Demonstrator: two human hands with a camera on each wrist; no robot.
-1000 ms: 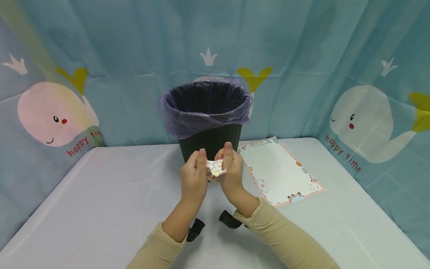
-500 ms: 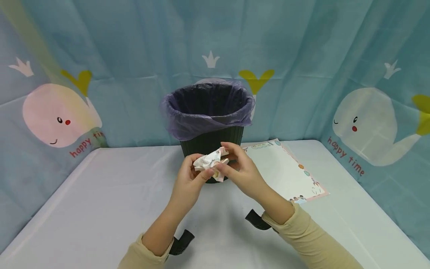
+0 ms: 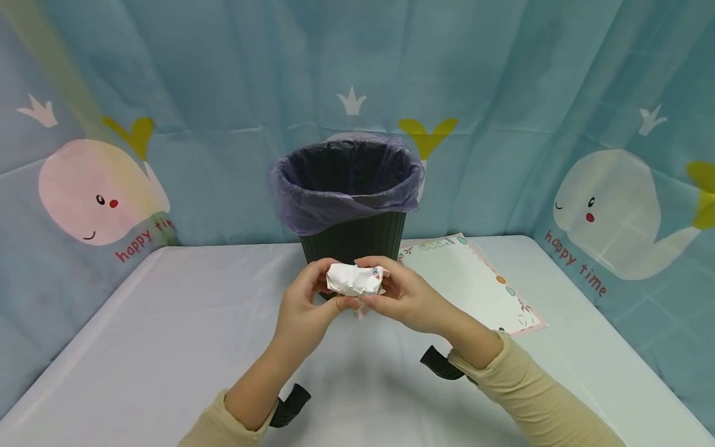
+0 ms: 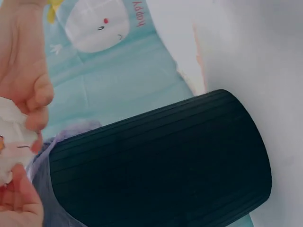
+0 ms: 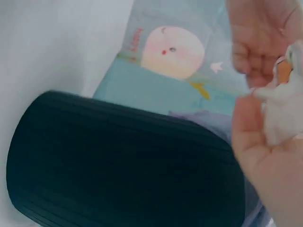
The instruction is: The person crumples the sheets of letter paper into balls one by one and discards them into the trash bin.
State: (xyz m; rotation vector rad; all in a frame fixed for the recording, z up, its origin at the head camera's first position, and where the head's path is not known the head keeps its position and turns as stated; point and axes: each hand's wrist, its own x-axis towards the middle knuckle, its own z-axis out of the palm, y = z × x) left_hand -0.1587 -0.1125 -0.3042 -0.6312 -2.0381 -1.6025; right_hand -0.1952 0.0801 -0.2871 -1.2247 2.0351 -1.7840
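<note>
A crumpled sheet of paper (image 3: 355, 280), mostly white with bits of coloured print, is held between both hands in front of the bin. My left hand (image 3: 304, 309) grips its left end, thumb below and fingers behind. At the other end my right hand (image 3: 410, 297) pinches it the same way, and the two thumbs nearly meet under it. The wrist views show the crumpled paper (image 4: 14, 142) only in part, cut by the frame edge. In the right wrist view, the paper (image 5: 286, 106) has an orange printed patch showing.
Just behind the hands stands a dark ribbed bin (image 3: 357, 236) lined with a purple bag (image 3: 346, 208). A flat sheet with a decorated pink border (image 3: 475, 279) lies to its right on the white table (image 3: 167, 347). A blue printed curtain (image 3: 223, 74) hangs behind and at both sides.
Both hands have turned and shifted their grip on the crumpled paper, which now shows a more compact, whiter side. The forearms have moved farther apart. Bin and flat sheet stay in place.
</note>
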